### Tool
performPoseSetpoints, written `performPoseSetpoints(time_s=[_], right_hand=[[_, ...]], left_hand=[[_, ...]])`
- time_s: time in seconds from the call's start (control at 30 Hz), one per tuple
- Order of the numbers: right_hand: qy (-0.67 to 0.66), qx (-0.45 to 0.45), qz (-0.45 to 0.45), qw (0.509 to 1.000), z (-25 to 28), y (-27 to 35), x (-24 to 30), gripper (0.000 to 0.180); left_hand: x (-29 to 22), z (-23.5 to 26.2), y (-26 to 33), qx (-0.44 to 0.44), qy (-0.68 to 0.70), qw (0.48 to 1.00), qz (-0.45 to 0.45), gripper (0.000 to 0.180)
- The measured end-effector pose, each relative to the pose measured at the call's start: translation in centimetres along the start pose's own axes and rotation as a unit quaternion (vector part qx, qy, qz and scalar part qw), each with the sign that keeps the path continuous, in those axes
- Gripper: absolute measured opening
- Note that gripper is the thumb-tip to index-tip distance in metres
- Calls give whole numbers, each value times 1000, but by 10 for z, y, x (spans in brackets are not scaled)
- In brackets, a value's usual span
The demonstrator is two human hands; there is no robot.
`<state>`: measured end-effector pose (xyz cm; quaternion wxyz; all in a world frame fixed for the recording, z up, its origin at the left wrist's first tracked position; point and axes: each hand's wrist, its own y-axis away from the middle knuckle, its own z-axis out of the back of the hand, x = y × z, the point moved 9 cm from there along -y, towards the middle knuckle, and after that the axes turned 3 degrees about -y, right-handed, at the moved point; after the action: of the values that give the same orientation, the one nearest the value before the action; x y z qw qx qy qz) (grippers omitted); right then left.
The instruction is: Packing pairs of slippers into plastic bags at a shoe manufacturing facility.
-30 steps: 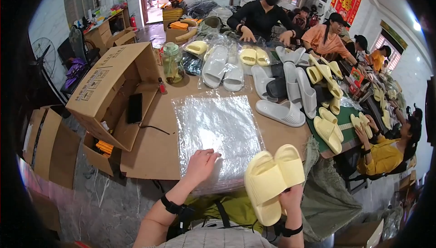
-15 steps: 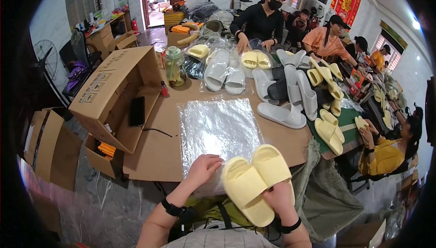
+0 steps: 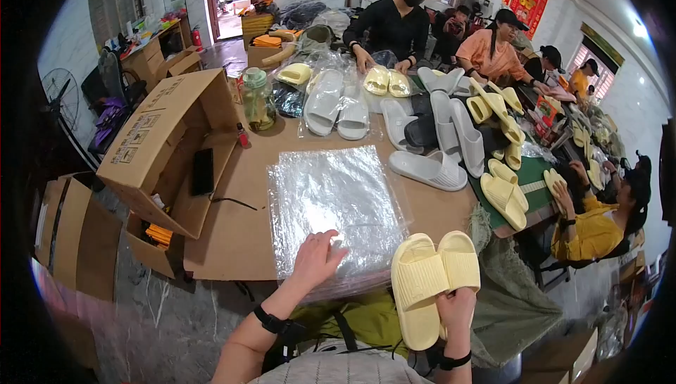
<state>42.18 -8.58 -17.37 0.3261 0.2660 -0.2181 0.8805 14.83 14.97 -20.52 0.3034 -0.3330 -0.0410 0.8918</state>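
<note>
Left hand (image 3: pixel 317 261) presses the clear bags (image 3: pixel 331 208); right hand (image 3: pixel 456 310) apparently grips yellow slippers (image 3: pixel 431 282)

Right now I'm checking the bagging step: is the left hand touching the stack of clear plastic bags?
Touching. The head view shows the left hand lying flat on the near edge of the stack of clear plastic bags, fingers spread on the top sheet, no gap.

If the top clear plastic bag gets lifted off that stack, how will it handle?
Probably floppy: the stack of clear plastic bags looks thin and crinkled. Likely slippery, since it shines and the sheets lie loosely. The left hand presses its near edge, so a lifted bag may drag others.
</note>
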Motion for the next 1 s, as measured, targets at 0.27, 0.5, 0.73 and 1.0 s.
performPoseSetpoints(time_s=[0.27, 0.5, 0.73, 1.0], right_hand=[[-56, -54, 22, 997, 8, 1, -3, 25], [-74, -52, -7, 996, 13, 3, -15, 24], [-48, -70, -21, 996, 23, 3, -15, 27], [-62, -67, -11, 996, 19, 6, -20, 25]], left_hand=[[11, -5, 3, 34, 87, 994, 60, 28], [18, -15, 8, 88, 165, 977, 101, 33], [-5, -23, 9, 95, -61, 992, -57, 39], [14, -20, 3, 31, 50, 998, 32, 22]])
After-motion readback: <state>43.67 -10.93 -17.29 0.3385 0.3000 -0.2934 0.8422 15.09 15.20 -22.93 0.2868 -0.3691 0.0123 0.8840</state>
